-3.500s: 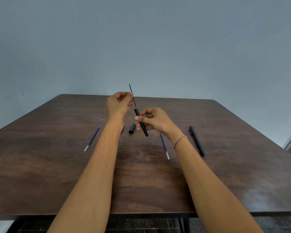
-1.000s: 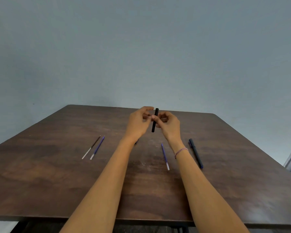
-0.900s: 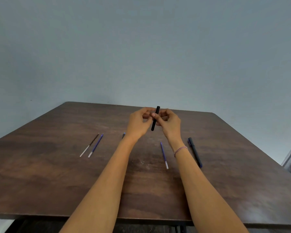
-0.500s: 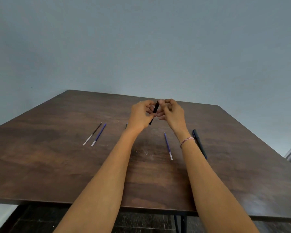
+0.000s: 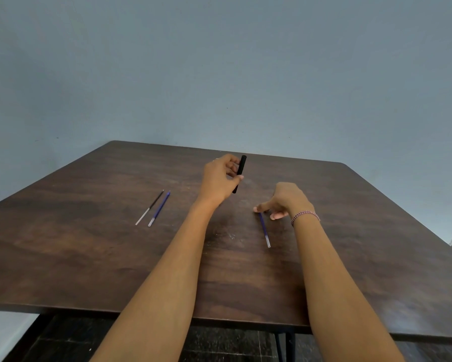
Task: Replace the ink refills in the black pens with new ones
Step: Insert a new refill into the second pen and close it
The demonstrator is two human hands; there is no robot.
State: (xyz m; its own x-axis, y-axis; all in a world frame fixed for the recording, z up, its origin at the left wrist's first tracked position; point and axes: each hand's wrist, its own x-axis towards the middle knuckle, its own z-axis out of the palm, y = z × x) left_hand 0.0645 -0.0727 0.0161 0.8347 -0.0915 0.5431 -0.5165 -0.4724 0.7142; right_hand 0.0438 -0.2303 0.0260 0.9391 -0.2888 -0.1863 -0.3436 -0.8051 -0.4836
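1. Blue-grey wall rises bare behind a dark brown wooden table, whose far edge and rounded far right corner are in view.
2. Left hand is raised over the middle of the table towards its far edge. Its thumb and curled fingers grip a black pen barrel, which stands nearly upright with its top tilted slightly right and its lower end clear of the wood.
3. Right hand is lowered to the table, right of centre and nearer than the left hand. Its fingertips come down at the far end of a blue refill. Whether they pinch the refill or only touch it cannot be told.
4. That blue refill lies flat on the table, its clear end pointing towards the near edge.
5. Towards the left edge, two more refills lie side by side, almost parallel and just apart: a dark refill on the left and a second blue refill on the right, clear ends towards the near edge.
6. On the right wrist sits a braided bracelet.
7. Below the near edge, dark floor and a table leg show.
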